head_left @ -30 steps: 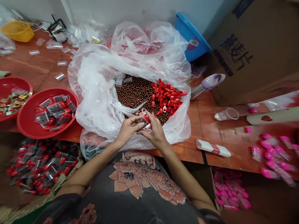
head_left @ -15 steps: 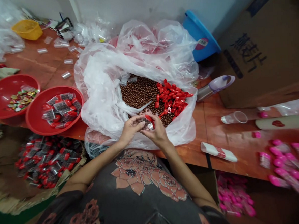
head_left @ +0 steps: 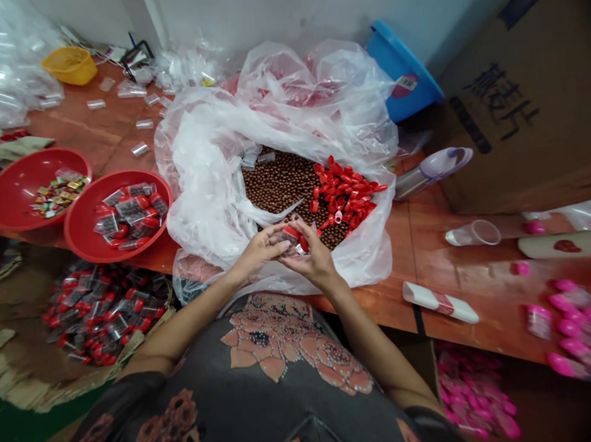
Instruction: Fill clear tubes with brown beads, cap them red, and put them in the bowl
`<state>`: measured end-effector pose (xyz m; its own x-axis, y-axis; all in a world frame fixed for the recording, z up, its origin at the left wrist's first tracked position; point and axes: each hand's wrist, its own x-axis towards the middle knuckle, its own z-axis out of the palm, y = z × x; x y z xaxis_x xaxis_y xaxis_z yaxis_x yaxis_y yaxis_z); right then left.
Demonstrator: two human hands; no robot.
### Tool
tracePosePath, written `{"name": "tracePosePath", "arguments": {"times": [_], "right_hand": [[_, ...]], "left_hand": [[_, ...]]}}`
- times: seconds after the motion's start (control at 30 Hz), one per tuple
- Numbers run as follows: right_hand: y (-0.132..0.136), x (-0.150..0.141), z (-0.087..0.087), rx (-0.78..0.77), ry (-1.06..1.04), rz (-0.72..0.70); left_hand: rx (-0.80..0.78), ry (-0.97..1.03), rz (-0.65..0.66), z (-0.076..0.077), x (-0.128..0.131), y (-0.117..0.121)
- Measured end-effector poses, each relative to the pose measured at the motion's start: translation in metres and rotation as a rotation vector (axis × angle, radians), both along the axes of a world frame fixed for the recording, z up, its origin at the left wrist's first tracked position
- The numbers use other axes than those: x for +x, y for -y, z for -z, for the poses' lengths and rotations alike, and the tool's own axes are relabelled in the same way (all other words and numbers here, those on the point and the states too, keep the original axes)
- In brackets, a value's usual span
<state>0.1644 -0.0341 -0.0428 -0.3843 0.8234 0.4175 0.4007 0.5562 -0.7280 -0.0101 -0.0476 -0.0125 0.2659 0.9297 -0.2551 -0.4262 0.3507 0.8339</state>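
Observation:
My left hand pinches a small clear plastic container with a red cap between thumb and fingers, over the near edge of an open plastic bag. Close against it, my right hand is curled, with a loose red cap at its fingers. A clear piece shows between the hands, partly hidden by the fingers. Beyond them lie brown candy balls in the bag. Red caps are heaped on the balls to the right, and a few empty clear containers lie at the back left.
Left stands a red bowl of filled containers, beside another red bowl with small wrapped pieces. Below, a carton holds more filled ones. Right are a scoop, a white holder, pink-capped containers and a large cardboard box.
My right fingers have shifted off the container's cap, and a separate red cap shows by them. The container stays in my left hand. The whole view has shifted slightly.

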Motion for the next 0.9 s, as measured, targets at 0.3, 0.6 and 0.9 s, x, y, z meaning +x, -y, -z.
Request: {"name": "tracePosePath", "arguments": {"times": [0.3,0.6,0.9], "right_hand": [[0.007,0.0,-0.015,-0.448,-0.323,0.105],[0.012,0.002,-0.012,-0.316,-0.338,0.156],[0.012,0.013,-0.011,-0.104,-0.19,0.054]], "left_hand": [[0.101,-0.1,0.028,0.01,0.005,0.005],[0.202,-0.181,0.046,0.005,0.007,0.008],[0.258,-0.297,0.113,0.007,-0.003,0.01]]}}
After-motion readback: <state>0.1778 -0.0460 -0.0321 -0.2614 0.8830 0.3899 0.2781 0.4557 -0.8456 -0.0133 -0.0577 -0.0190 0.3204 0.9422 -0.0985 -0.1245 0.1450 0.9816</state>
